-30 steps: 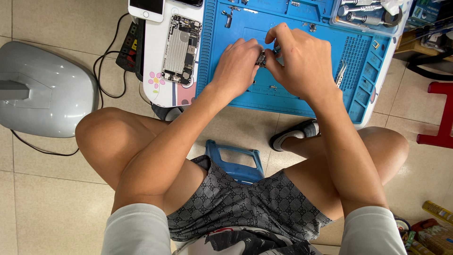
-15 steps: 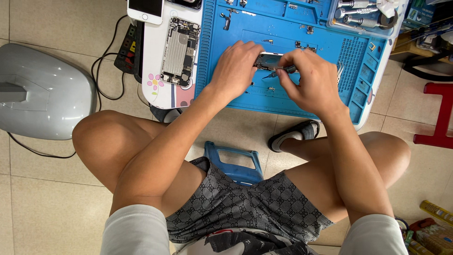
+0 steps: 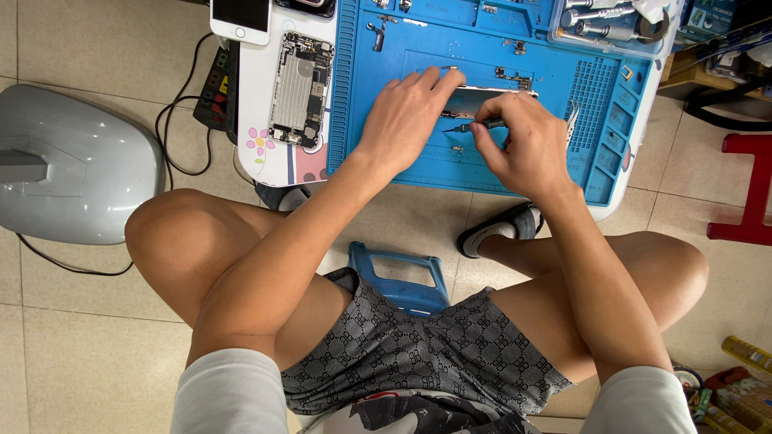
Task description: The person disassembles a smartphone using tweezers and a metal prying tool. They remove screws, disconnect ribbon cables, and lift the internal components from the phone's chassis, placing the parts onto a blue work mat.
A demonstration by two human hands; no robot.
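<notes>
The phone part [image 3: 482, 98] lay flat on the blue mat [image 3: 386, 120], near the middle. The left hand [image 3: 406, 120] pressed on its near edge with flat, open fingers and kept it from sliding. The right hand [image 3: 523, 145] pinched a thin screwdriver [image 3: 470, 126], tip down on the part. The screw was too small to see, I think. Pushing straight down and turning slowly seemed best. An opened phone [image 3: 299, 88] lay off to the left side.

The work mat [image 3: 402, 48] is bright blue, the stool [image 3: 400, 277] blue too, the shorts [image 3: 418, 354] grey with a dark repeating print.
</notes>
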